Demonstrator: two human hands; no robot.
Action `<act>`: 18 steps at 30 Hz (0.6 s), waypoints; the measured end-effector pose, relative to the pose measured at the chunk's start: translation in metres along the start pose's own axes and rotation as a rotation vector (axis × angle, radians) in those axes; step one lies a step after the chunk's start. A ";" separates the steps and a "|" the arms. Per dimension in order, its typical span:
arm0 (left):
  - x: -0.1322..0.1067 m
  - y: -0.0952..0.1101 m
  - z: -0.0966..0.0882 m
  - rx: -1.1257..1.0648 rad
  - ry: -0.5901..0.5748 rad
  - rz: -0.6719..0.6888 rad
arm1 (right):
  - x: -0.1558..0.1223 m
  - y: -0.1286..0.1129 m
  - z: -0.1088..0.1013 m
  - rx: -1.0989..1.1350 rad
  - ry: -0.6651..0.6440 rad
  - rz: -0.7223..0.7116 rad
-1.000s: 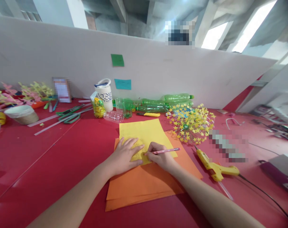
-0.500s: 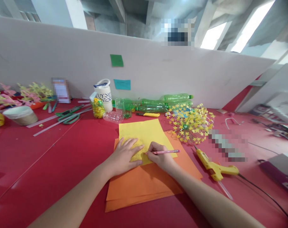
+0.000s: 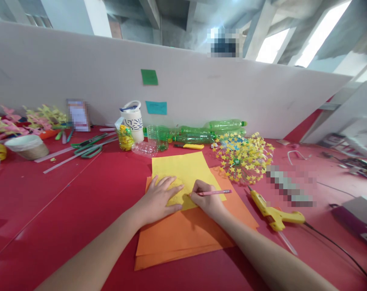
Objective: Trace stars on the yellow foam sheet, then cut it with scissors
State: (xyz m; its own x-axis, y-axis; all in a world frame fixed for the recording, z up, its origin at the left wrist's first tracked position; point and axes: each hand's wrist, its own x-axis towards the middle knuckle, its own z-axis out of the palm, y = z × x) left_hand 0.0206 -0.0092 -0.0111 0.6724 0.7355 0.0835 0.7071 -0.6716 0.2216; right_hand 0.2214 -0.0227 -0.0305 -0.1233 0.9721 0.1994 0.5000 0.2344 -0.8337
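A yellow sheet of paper (image 3: 183, 167) lies on top of larger orange sheets (image 3: 183, 234) on the red table. My left hand (image 3: 159, 200) rests flat on the yellow sheet, fingers spread, pressing its left side. In my right hand (image 3: 207, 198) a pink pencil (image 3: 215, 192) is pinched, its eraser end pointing right and its tip low on the yellow paper. The tip itself is partly hidden by my fingers. Faint marks show on the paper near my left fingers, too fine to read.
Right of the papers lie a yellow glue gun (image 3: 276, 214) with its cord and a cluster of yellow stars (image 3: 244, 157). Behind are a yellow cutter (image 3: 193, 146), green plastic bottles (image 3: 195, 135) and a white tumbler (image 3: 133, 123). Green-handled scissors (image 3: 91, 150) and a cup (image 3: 27, 146) stand left.
My right hand has shifted slightly to the right across the yellow paper with the pencil. My left hand stays in place.
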 end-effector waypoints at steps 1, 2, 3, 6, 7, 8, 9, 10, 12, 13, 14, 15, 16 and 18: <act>0.000 0.000 0.000 -0.001 0.000 0.001 | 0.000 -0.001 0.000 -0.004 0.000 -0.002; 0.000 0.000 0.000 -0.004 0.001 0.001 | 0.000 -0.001 -0.001 -0.011 0.000 -0.003; 0.000 0.000 0.001 -0.007 0.002 -0.001 | 0.000 -0.002 -0.001 -0.020 -0.002 -0.004; 0.001 -0.001 0.001 -0.015 0.001 -0.005 | -0.001 -0.007 -0.002 -0.033 -0.038 -0.006; 0.001 -0.001 0.001 -0.017 -0.001 -0.006 | -0.002 -0.008 -0.003 -0.030 -0.053 -0.008; 0.001 -0.001 0.000 -0.018 -0.002 -0.006 | -0.002 -0.010 -0.003 -0.026 -0.065 -0.011; 0.001 -0.001 0.000 -0.020 -0.003 -0.006 | -0.003 -0.011 -0.003 -0.022 -0.074 -0.015; 0.000 -0.001 0.000 -0.022 -0.002 -0.007 | -0.003 -0.012 -0.003 -0.018 -0.081 -0.019; 0.000 -0.001 0.001 -0.023 0.000 -0.007 | -0.004 -0.013 -0.002 -0.013 -0.093 -0.027; 0.000 -0.001 0.001 -0.021 0.000 -0.006 | -0.004 -0.013 -0.002 -0.012 -0.102 -0.031; 0.000 -0.001 0.001 -0.019 0.000 -0.005 | -0.004 -0.013 -0.002 -0.013 -0.111 -0.033; 0.000 -0.001 0.001 -0.017 0.000 -0.005 | -0.004 -0.012 -0.002 -0.014 -0.119 -0.035; 0.000 -0.001 0.002 -0.015 0.000 -0.006 | -0.004 -0.012 -0.001 -0.015 -0.126 -0.035; 0.001 -0.001 0.002 -0.013 0.001 -0.008 | -0.005 -0.012 -0.001 -0.015 -0.138 -0.037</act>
State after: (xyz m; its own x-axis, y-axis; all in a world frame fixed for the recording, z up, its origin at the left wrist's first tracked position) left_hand 0.0205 -0.0082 -0.0136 0.6665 0.7409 0.0827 0.7095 -0.6645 0.2349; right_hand 0.2170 -0.0299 -0.0210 -0.2578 0.9535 0.1563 0.5057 0.2710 -0.8190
